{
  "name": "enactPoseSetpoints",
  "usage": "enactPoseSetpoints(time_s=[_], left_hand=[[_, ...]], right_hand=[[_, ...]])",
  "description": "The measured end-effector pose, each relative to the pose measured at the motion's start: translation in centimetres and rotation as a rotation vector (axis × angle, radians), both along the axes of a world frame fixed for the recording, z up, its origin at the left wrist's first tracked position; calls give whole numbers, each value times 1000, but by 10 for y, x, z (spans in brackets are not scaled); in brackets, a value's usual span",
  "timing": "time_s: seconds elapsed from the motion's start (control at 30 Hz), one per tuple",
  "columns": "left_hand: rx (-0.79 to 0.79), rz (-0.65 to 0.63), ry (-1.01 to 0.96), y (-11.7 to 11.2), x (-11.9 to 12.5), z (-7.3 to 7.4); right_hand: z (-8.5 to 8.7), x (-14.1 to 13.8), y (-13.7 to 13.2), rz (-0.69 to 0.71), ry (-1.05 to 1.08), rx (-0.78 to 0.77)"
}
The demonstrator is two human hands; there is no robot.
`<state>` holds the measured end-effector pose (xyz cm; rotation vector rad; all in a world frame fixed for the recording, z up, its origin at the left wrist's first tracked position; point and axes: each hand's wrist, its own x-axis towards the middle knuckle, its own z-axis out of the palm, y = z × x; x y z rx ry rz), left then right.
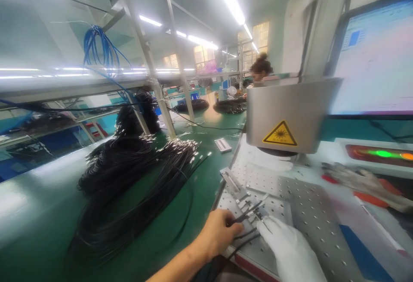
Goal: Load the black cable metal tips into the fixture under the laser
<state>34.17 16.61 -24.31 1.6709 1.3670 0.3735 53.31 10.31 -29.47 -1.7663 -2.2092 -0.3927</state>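
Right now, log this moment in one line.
left hand: bare, holding black cable | right hand: white glove, at metal holder | cable pile: on green table

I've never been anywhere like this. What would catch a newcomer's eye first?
Probably the yellow warning triangle on the grey metal housing, right of centre. Next might come the big bundle of black cables with shiny ends, lying on the green table at left. Then, low in the picture, a bare left hand and a white-gloved right hand sit close together over perforated metal plates.
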Motion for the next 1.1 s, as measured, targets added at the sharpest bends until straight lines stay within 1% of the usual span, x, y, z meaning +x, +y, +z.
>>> enactPoseSetpoints(time_s=[0.1, 0.17, 0.2, 0.27, 0.37, 0.43, 0.5, 0.6, 0.7, 0.8, 0.87, 0.93, 1.0, 1.1], left_hand=[[16, 11, -98, 7, -2, 2], [10, 25, -166, 10, -3, 3], [-6, 39, -189, 10, -2, 4], [-62, 82, -197, 11, 0, 3], [-146, 110, -195, 12, 4, 0], [-143, 95, -180, 12, 5, 0], [-68, 67, -122, 9, 4, 3], [113, 35, 29, 2, 2, 13], [231, 14, 172, -7, 1, 20], [338, -45, 277, -13, 4, 17], [386, -90, 350, -14, 7, 12], [394, -128, 425, -15, 11, 8], [396, -153, 466, -15, 13, 7], [374, -123, 411, -13, 14, 10]], right_hand=[[-14, 1, 6, -15, 26, -46], [-16, 0, 5, -21, 27, -23], [-13, -1, 3, -21, 17, 1], [-3, -3, -3, -12, -10, 49], [15, -6, -10, -5, -47, 54], [23, -8, -11, -16, -54, 57], [24, -9, -11, -35, -37, 76], [17, -8, -8, -47, 38, 64], [0, -6, -3, -47, 102, 73], [-18, -3, 3, -33, 93, 111], [-25, -2, 6, -27, 83, 95], [-28, -2, 7, -16, 81, 66], [-26, -1, 6, -13, 72, 49], [-17, -1, 3, -13, 26, 82]])
